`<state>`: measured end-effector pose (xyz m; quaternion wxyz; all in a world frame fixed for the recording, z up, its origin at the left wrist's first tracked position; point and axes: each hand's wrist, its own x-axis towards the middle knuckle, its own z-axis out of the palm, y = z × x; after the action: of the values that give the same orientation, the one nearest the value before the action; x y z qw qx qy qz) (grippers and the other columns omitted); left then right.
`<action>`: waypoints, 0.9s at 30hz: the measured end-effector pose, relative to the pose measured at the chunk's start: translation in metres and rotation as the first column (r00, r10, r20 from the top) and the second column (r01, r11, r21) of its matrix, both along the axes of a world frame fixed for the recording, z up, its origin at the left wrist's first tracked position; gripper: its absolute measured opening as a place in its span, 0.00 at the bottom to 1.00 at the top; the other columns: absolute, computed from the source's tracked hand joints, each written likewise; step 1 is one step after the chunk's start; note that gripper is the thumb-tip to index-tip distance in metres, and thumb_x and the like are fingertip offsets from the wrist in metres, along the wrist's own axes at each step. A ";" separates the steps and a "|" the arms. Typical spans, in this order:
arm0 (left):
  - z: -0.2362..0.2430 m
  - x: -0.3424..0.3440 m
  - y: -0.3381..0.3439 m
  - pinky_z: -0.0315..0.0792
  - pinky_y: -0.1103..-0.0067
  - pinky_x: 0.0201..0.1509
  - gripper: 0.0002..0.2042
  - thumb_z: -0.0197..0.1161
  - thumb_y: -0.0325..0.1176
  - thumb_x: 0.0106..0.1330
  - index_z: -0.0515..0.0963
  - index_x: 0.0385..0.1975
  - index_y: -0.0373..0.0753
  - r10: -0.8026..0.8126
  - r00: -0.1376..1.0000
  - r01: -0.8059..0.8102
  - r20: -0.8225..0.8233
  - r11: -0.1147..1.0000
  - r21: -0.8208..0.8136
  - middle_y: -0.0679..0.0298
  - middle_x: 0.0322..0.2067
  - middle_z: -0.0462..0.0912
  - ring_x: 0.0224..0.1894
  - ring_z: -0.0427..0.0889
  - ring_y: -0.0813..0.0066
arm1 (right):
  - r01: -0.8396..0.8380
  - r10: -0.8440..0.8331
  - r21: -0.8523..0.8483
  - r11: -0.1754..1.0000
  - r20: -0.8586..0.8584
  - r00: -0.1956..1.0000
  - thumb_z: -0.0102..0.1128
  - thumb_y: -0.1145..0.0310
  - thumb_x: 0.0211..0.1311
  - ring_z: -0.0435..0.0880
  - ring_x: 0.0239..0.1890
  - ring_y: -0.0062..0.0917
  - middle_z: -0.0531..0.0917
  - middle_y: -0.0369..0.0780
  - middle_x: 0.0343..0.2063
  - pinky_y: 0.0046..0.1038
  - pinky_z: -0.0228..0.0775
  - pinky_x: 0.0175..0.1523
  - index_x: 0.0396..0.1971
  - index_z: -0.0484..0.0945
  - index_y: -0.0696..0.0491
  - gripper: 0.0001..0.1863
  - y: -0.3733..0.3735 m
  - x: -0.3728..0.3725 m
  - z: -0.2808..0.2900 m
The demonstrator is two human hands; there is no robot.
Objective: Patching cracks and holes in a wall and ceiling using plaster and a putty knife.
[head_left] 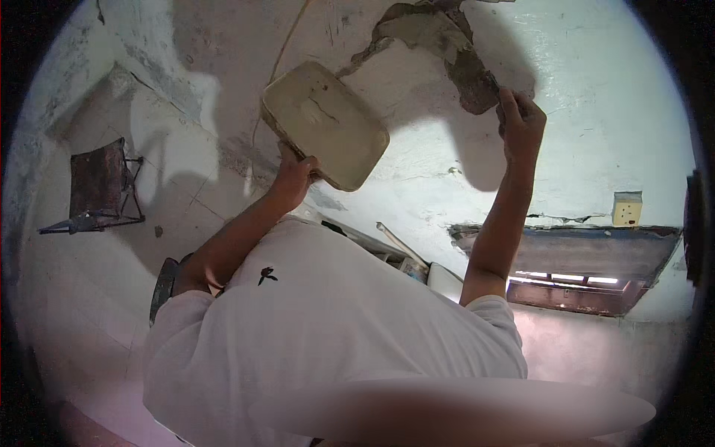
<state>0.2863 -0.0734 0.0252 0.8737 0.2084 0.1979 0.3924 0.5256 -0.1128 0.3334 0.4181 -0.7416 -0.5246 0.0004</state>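
Observation:
My left hand (293, 177) is closed on the near edge of a beige rectangular tray (328, 127) with rounded corners and a few dark marks. The tray is held up, tilted, in front of the white wall. My right hand (521, 123), raised to the right, grips a small dark trowel-like tool (494, 83) at the wall; its handle is mostly inside my fist. Beside it spreads an irregular rough patch (428, 33) of grey-brown, where the white surface is broken. Its lower end (475, 93) comes up to the tool, and I cannot tell how much there is blade.
On the tiled floor at left stands a folding stool (100, 182) with a dark seat. A cream electrical box (627, 208) is on the right wall, near a recessed opening (588, 261) with a ledge. Boards (402, 246) and other items lie beyond my torso.

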 end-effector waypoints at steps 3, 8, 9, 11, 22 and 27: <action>0.007 -0.003 0.001 0.72 0.64 0.54 0.29 0.56 0.23 0.58 0.47 0.54 0.46 -0.045 0.996 0.043 -0.072 0.999 -0.021 0.57 0.53 0.59 0.54 0.68 0.64 | 0.016 -0.016 -0.004 1.000 -0.028 0.999 0.63 0.65 0.63 0.60 0.14 0.08 0.71 0.28 0.15 0.15 0.47 0.17 0.35 0.82 0.59 0.11 -0.006 -0.002 0.002; -0.005 0.000 0.001 0.75 0.64 0.54 0.37 0.56 0.27 0.61 0.39 0.65 0.50 -0.052 0.997 0.050 -0.063 0.998 -0.022 0.53 0.56 0.59 0.57 0.68 0.57 | -0.034 0.035 -0.126 0.991 0.009 0.999 0.64 0.66 0.63 0.62 0.15 0.07 0.72 0.29 0.16 0.14 0.49 0.18 0.36 0.83 0.58 0.10 -0.008 0.011 -0.001; -0.005 0.002 0.001 0.75 0.64 0.54 0.37 0.56 0.27 0.61 0.39 0.65 0.50 -0.058 0.996 0.056 -0.062 0.998 -0.020 0.53 0.56 0.59 0.57 0.68 0.57 | -0.028 0.029 -0.124 0.992 0.010 1.000 0.64 0.66 0.63 0.62 0.15 0.07 0.72 0.29 0.16 0.14 0.49 0.18 0.36 0.83 0.58 0.10 -0.007 0.011 -0.001; -0.003 0.003 0.001 0.75 0.64 0.53 0.36 0.56 0.27 0.61 0.41 0.64 0.49 -0.050 0.991 0.044 -0.127 0.998 -0.052 0.54 0.56 0.59 0.56 0.69 0.59 | -0.134 0.204 -0.274 0.952 0.247 0.947 0.63 0.66 0.63 0.68 0.17 0.12 0.75 0.29 0.17 0.18 0.59 0.22 0.37 0.83 0.58 0.10 -0.004 0.010 0.000; 0.003 -0.004 0.001 0.73 0.65 0.51 0.31 0.55 0.22 0.57 0.45 0.56 0.47 -0.033 0.998 0.031 -0.061 0.999 -0.037 0.55 0.54 0.58 0.53 0.68 0.64 | -0.176 0.254 -0.185 0.967 0.650 0.716 0.61 0.75 0.60 0.77 0.24 0.27 0.77 0.41 0.24 0.28 0.69 0.30 0.46 0.81 0.54 0.14 -0.045 -0.034 -0.026; -0.003 -0.003 0.003 0.75 0.66 0.48 0.31 0.54 0.21 0.56 0.46 0.56 0.48 -0.035 0.999 0.035 0.020 0.999 0.035 0.55 0.55 0.59 0.52 0.70 0.65 | -0.080 0.074 -0.028 0.996 0.743 0.666 0.60 0.77 0.58 0.78 0.25 0.31 0.76 0.42 0.27 0.31 0.70 0.28 0.51 0.78 0.56 0.18 -0.056 -0.033 -0.087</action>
<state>0.2829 -0.0704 0.0224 0.8788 0.2227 0.1783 0.3825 0.4930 -0.1692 0.2461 0.1708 -0.6532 -0.6802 -0.2854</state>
